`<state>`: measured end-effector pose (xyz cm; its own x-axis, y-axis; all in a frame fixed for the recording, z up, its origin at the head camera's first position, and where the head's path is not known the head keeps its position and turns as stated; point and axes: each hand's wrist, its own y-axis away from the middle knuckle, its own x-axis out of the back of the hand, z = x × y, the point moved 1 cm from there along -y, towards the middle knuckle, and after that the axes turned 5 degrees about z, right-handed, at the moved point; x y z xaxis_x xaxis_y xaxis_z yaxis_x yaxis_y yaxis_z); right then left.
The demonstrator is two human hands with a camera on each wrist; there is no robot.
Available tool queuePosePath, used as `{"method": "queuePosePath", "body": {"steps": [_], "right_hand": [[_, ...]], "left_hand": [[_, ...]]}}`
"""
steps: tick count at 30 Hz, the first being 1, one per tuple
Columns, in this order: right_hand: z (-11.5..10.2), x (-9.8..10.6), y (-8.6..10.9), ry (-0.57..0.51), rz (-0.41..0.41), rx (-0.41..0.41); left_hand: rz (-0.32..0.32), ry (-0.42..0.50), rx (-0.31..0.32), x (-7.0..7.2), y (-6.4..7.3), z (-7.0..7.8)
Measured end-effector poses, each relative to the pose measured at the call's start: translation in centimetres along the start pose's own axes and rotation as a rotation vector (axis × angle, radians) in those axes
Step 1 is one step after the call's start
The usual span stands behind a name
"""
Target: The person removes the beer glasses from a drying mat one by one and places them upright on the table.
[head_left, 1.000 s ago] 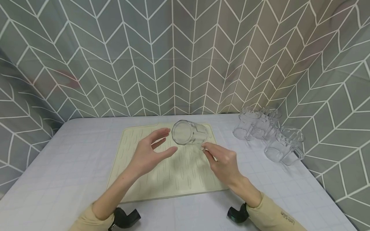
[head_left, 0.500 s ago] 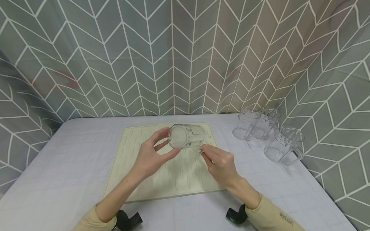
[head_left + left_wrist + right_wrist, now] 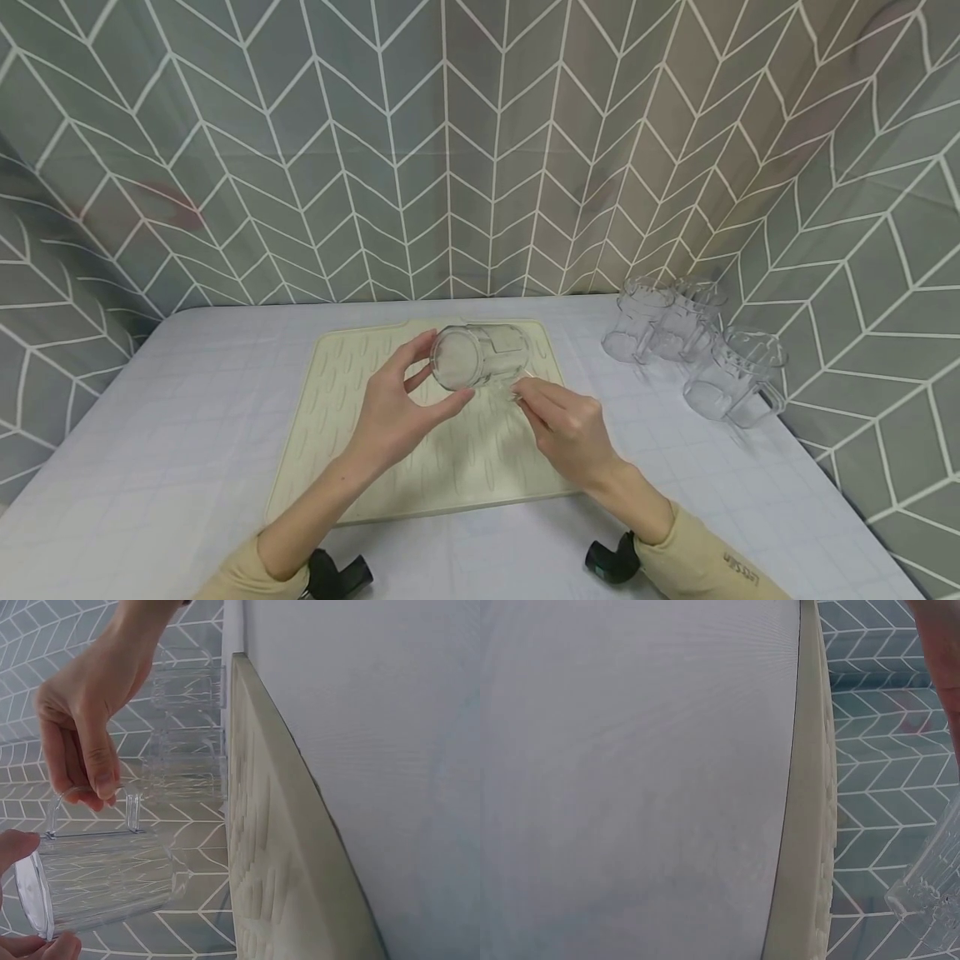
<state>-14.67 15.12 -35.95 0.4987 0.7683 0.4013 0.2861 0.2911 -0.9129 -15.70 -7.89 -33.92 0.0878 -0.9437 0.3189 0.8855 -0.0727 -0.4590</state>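
Observation:
A clear mug point(image 3: 498, 354) hangs above the cream ribbed mat point(image 3: 420, 487), its round base toward the left hand. From the left wrist view, the base is up and the open mouth faces the mat. Thumb and fingers of the left hand point(image 3: 397, 408) grip the base edge from two sides. The right hand point(image 3: 566, 425) pinches the mug's handle point(image 3: 133, 810), partly hidden behind its fingers in the head view. Only part of the mug point(image 3: 930, 900) and an edge of a hand point(image 3: 943, 667) enter the right wrist view.
Three more clear mugs stand at the right of the white-covered table point(image 3: 165, 433): one point(image 3: 637, 321) beside another point(image 3: 690, 321) toward the back, and a third point(image 3: 738, 379) nearer the right edge. A patterned curtain point(image 3: 480, 167) closes off the back and sides.
The left hand was apart from the mug and has closed its fingers and thumb onto the base. The mug has shifted slightly left and its base sits lower in view; the right hand kept the handle.

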Motion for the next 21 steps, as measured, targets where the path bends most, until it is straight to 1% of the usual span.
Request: {"method": "queuePosePath", "body": {"steps": [5,15,21], "right_hand": [[-0.04,-0.02,-0.01,0.012,-0.002,0.027],[-0.09,-0.11,0.07,0.044,-0.033,0.094],[-0.09,-0.09,0.12,0.059,-0.041,0.101]], "left_hand": [[0.026,-0.051,-0.026,-0.18,0.11,0.07],[0.043,-0.163,-0.041,-0.33,0.17,-0.13],[0.054,-0.171,-0.053,-0.40,0.18,-0.09]]}}
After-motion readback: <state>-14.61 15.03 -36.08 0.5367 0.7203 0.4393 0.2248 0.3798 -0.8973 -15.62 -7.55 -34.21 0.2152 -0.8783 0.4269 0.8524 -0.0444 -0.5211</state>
